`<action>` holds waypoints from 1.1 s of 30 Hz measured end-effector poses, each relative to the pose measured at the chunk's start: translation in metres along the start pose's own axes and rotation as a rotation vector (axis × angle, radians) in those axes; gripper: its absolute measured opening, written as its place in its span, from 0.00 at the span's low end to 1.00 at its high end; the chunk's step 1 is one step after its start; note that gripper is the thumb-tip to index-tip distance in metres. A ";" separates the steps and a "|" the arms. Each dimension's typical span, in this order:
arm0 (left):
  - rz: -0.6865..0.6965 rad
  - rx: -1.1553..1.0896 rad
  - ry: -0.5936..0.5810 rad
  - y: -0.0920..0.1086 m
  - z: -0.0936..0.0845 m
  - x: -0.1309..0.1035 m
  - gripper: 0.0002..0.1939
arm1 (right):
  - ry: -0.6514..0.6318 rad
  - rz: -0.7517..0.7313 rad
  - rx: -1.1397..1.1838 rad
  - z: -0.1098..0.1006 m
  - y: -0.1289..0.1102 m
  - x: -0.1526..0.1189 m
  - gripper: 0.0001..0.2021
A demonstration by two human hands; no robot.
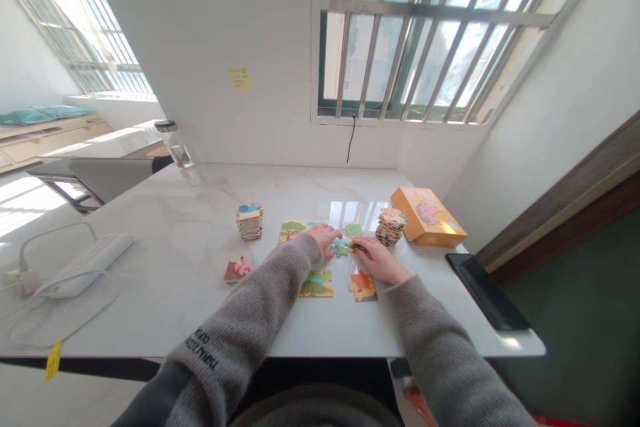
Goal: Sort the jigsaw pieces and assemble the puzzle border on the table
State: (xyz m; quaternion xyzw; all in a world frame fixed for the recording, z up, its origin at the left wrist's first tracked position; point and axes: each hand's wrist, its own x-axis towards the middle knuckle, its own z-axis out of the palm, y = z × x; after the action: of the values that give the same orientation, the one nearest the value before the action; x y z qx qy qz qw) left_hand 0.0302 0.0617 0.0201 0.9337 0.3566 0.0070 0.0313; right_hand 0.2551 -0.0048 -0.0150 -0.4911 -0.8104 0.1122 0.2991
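My left hand point(324, 238) lies with its fingers stretched out on the far group of puzzle pieces point(293, 229), which show a tree and sky. Beside it, my right hand point(379, 259) pinches a small puzzle piece point(356, 247) with a dark patch, partly covered by the fingers. Between the hands lies a blue and green puzzle piece point(341, 250), and a green puzzle piece point(353, 229) is just beyond. Closer to me are a joined green and yellow puzzle section point(317, 284), partly under my left sleeve, and an orange puzzle section point(363, 286).
Tall piece stacks stand at left point(249, 223) and right point(391, 226). A low stack point(237, 270) carries a pink piece. An orange box point(429, 217) and a black flat device point(487, 291) lie right. A bottle point(174, 144) and a white power strip point(87, 265) are left.
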 end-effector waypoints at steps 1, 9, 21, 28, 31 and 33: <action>0.007 0.022 0.010 0.000 0.000 0.001 0.21 | -0.003 -0.004 -0.001 0.000 0.000 -0.001 0.18; -0.124 0.090 0.118 -0.015 -0.007 0.021 0.23 | -0.014 0.000 -0.053 0.002 -0.007 -0.001 0.17; -0.147 0.071 0.022 -0.016 -0.004 0.042 0.17 | 0.002 0.041 -0.099 0.005 -0.010 -0.001 0.15; -0.124 0.064 0.042 -0.011 -0.002 0.048 0.17 | 0.045 0.078 -0.093 0.007 -0.008 -0.001 0.14; -0.119 0.065 0.037 -0.010 -0.002 0.047 0.17 | 0.051 0.102 -0.125 0.008 -0.010 -0.001 0.14; -0.115 0.077 0.040 -0.009 -0.001 0.046 0.17 | 0.048 0.112 -0.141 0.008 -0.012 -0.001 0.14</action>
State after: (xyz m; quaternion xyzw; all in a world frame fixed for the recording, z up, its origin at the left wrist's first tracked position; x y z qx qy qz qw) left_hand 0.0584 0.0987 0.0204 0.9119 0.4102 0.0104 -0.0114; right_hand 0.2418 -0.0108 -0.0156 -0.5583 -0.7800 0.0594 0.2764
